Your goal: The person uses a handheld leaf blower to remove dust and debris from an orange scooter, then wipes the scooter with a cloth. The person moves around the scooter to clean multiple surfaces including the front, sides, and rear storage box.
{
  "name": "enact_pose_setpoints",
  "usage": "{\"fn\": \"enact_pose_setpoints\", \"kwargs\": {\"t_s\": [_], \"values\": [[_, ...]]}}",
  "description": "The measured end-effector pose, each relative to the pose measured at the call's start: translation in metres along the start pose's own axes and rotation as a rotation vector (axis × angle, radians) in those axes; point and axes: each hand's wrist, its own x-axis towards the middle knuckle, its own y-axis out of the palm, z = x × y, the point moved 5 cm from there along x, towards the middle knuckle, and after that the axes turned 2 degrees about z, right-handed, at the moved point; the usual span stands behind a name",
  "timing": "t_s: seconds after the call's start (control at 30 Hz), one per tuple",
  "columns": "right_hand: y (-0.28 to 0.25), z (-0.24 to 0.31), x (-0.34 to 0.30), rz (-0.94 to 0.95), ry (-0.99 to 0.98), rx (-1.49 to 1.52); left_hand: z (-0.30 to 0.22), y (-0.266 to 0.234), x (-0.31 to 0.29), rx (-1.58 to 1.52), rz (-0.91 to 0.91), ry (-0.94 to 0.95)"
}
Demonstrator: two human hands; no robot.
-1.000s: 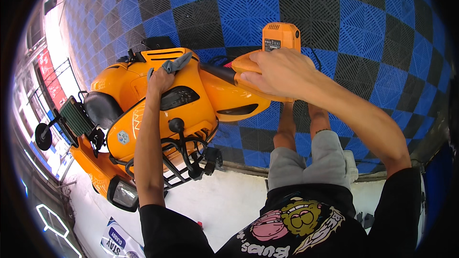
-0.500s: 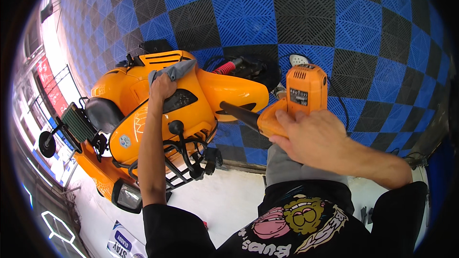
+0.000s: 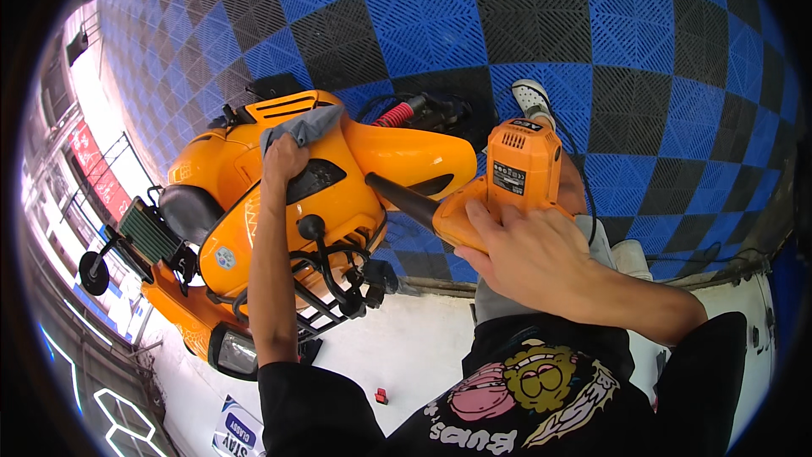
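My left hand [image 3: 285, 159] is closed on a crumpled grey cloth [image 3: 303, 129] and presses it against the body of an orange scooter [image 3: 338, 213]. In my right hand [image 3: 533, 258] is an orange cordless blower [image 3: 523, 148], gripped from above, its underside hidden by my fingers. Its black tapered nozzle [image 3: 402, 196] points left at the scooter, close to the dark oval opening and the orange front fender [image 3: 414, 151]. Whether the nozzle tip touches the panel I cannot tell.
A black seat [image 3: 188, 210], a round mirror [image 3: 310, 226] and a black front rack [image 3: 317, 317] belong to the scooter. Beyond the fender is a red spring [image 3: 394, 114]. Blue and black tiles [image 3: 423, 21] cover the floor. My white clog [image 3: 530, 95] stands beside a dark cable [image 3: 589, 203].
The blower and my right hand have shifted left, bringing the nozzle further over the scooter. My clogged foot shows more. My left hand stays on the cloth at about the same spot.
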Motion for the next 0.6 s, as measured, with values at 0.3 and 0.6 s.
{"fn": "enact_pose_setpoints", "kwargs": {"t_s": [0.3,0.6], "values": [[-0.004,0.0,-0.022,0.025,0.035,-0.032,-0.008,-0.007,-0.005,-0.074,-0.052,0.112],[-0.003,-0.023,-0.017,-0.015,0.114,-0.12,-0.013,-0.003,-0.013,0.045,0.064,0.004]]}}
